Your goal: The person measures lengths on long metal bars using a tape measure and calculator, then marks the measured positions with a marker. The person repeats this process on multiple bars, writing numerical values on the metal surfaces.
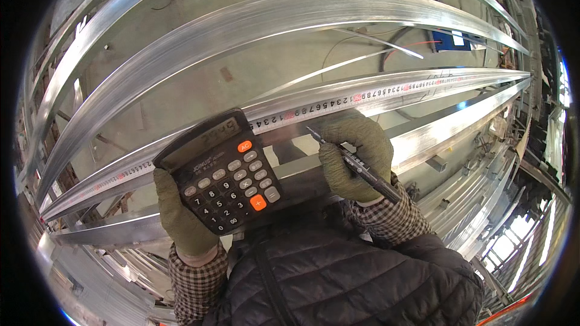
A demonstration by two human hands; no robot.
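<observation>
My left hand point(180, 220), in an olive-green glove, grips a black calculator point(232, 184) by its left edge. The calculator is tilted, its keys and grey display facing me; two of its keys are orange. My right hand point(356, 154), gloved alike, is closed round a black marker pen point(368, 175), whose thin tip points up and left past the fingers. Behind both hands a white tape measure point(338, 104) is stretched along a shiny metal bar point(423, 101). The calculator hides part of the tape, and most of my left fingers are out of sight behind the calculator.
More long metal bars point(290, 9) run across beyond the tape. A nearer bar point(459, 130) passes just behind my hands. On the floor at the far right lies a blue box-like thing point(453, 40) with cables near it. Stacked metal lengths point(483, 190) lie at the right.
</observation>
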